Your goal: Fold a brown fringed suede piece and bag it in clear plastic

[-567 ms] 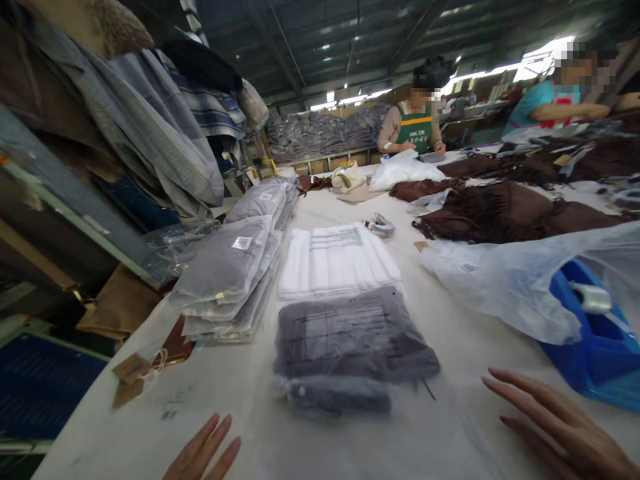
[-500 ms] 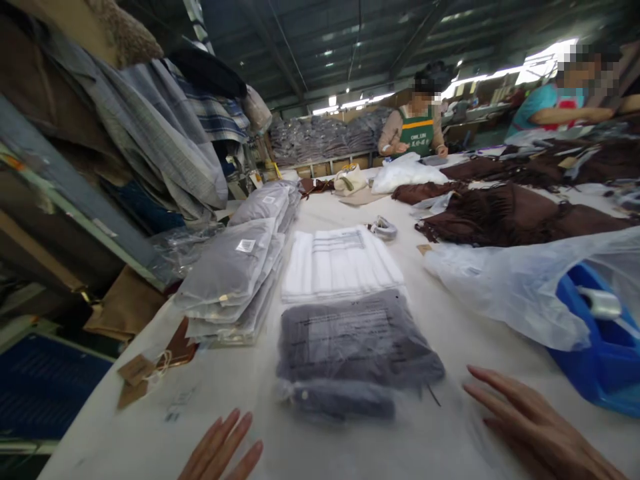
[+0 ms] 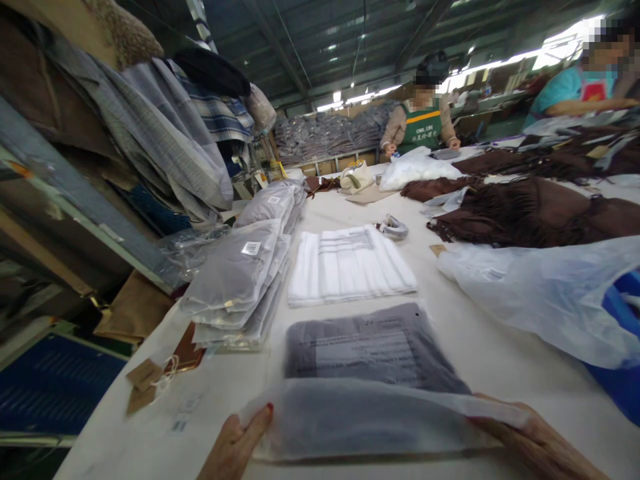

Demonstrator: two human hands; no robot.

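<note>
I have the near flap of the bagged grey garment [image 3: 373, 347] lifted off the tabletop [image 3: 480, 353], my left hand [image 3: 235, 443] pinching one corner and my right hand [image 3: 535, 440] gripping the other. The film is slick, so a corner could slide free, I think. Beyond the garment, the white folded stack [image 3: 350, 267] lies close; a hard tug might drag the bag askew against it.

A long white-covered worktable [image 3: 480, 363] carried a grey garment in a clear plastic bag [image 3: 370, 353], a flat stack of white empty bags [image 3: 350, 265], a pile of bagged grey garments [image 3: 240, 280], brown fringed fabric [image 3: 530, 217] and brown paper tags [image 3: 145, 383].
</note>
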